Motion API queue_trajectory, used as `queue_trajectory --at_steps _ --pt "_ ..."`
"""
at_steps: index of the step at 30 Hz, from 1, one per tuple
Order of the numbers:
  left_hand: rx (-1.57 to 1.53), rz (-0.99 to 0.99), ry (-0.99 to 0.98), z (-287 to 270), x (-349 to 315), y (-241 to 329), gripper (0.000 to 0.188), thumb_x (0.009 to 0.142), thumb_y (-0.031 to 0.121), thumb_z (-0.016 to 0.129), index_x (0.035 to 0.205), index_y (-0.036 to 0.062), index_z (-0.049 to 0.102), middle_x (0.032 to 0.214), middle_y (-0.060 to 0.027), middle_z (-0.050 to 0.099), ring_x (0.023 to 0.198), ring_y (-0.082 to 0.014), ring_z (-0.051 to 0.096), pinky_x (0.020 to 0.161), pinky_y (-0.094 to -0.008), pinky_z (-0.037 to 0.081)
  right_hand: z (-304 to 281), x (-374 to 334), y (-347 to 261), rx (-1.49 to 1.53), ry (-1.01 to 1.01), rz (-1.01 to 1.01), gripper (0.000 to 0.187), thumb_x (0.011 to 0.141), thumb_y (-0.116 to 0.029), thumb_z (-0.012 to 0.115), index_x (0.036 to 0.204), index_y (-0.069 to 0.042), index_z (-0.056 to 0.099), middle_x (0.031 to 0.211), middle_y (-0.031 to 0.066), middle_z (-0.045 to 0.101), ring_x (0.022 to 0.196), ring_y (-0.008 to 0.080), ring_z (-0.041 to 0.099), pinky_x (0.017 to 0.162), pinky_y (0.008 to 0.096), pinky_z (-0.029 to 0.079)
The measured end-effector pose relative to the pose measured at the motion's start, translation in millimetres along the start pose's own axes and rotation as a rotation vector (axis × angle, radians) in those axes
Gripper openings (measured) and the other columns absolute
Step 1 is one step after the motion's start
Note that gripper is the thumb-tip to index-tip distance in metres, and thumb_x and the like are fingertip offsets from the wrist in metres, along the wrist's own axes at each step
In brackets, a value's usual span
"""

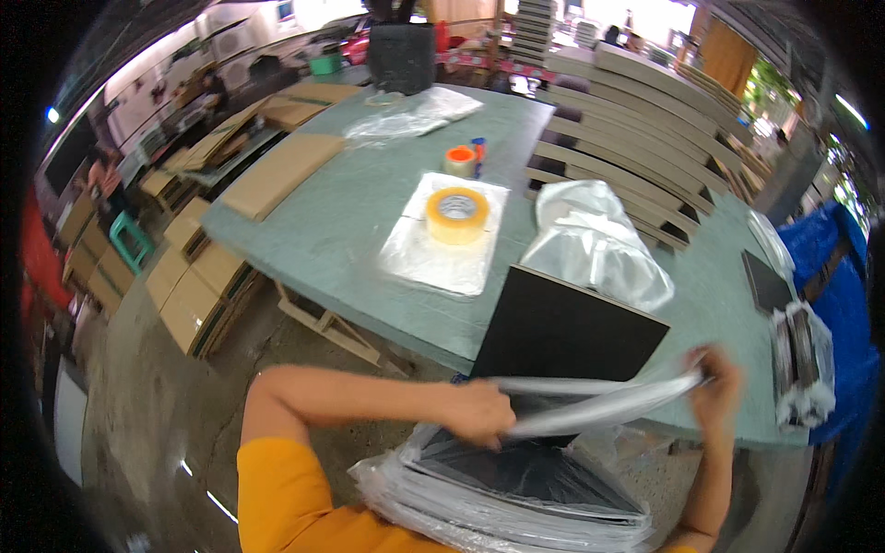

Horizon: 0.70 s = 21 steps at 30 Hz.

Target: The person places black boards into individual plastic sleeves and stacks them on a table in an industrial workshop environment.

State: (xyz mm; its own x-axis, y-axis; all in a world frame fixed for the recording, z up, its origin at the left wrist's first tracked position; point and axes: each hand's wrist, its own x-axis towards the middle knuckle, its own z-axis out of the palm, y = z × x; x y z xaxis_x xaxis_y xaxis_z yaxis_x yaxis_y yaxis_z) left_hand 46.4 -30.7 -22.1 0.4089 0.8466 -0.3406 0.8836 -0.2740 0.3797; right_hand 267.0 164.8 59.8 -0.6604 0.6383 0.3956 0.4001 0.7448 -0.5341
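A clear plastic bag is stretched between my two hands at the table's near edge. My left hand is closed on its left side. At the opposite end my right hand, a little blurred, grips the bag too. Just beyond the stretched plastic a flat black board stands tilted, its lower part hidden behind the bag. Close to my body, below my hands, lies a stack of dark boards in clear plastic.
On the green table lie a tape roll on a flat silvery packet, a clear plastic bundle, and wrapped dark pieces at right. Long boards are stacked behind. Flattened cardboard sits to the left.
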Motion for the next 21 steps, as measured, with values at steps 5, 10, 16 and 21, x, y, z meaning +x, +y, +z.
queue_trajectory --at_steps 5,10,16,21 --pt "-0.564 -0.636 1.026 -74 -49 -7 0.015 0.064 0.007 0.060 0.078 0.0041 0.059 0.067 -0.0115 0.058 0.059 -0.0208 0.054 0.056 -0.0294 0.043 24 -28 31 -0.037 0.113 -0.224 0.037 0.056 0.008 0.052 0.092 -0.003 0.055 0.081 0.0092 0.056 0.062 0.0190 0.051 0.057 0.0290 0.042" --pt "-0.104 -0.512 1.123 -53 -15 -61 0.074 0.057 -0.013 0.049 0.125 0.0124 0.036 0.119 -0.0183 0.039 0.088 -0.0256 0.051 0.072 -0.0315 0.044 46 -3 23 -0.232 0.208 -0.153 0.052 0.059 0.011 0.050 0.108 -0.007 0.052 0.113 0.0140 0.047 0.103 0.0305 0.044 0.085 0.0372 0.038" --pt "0.321 -0.396 1.047 -43 -6 -61 0.078 0.054 -0.014 0.050 0.125 0.0171 0.039 0.121 -0.0173 0.036 0.103 -0.0348 0.042 0.081 -0.0395 0.041 46 -17 51 -0.405 -0.006 -0.171 0.060 0.065 0.015 0.046 0.119 -0.009 0.045 0.127 0.0143 0.034 0.116 0.0327 0.033 0.095 0.0377 0.030" --pt "0.115 -0.358 0.999 -41 -13 -59 0.065 0.063 -0.010 0.051 0.122 0.0163 0.043 0.118 -0.0180 0.038 0.102 -0.0338 0.042 0.082 -0.0400 0.039 47 -16 48 -0.100 0.039 -0.062 0.061 0.066 0.017 0.043 0.121 -0.010 0.043 0.130 0.0138 0.031 0.117 0.0318 0.033 0.096 0.0363 0.030"
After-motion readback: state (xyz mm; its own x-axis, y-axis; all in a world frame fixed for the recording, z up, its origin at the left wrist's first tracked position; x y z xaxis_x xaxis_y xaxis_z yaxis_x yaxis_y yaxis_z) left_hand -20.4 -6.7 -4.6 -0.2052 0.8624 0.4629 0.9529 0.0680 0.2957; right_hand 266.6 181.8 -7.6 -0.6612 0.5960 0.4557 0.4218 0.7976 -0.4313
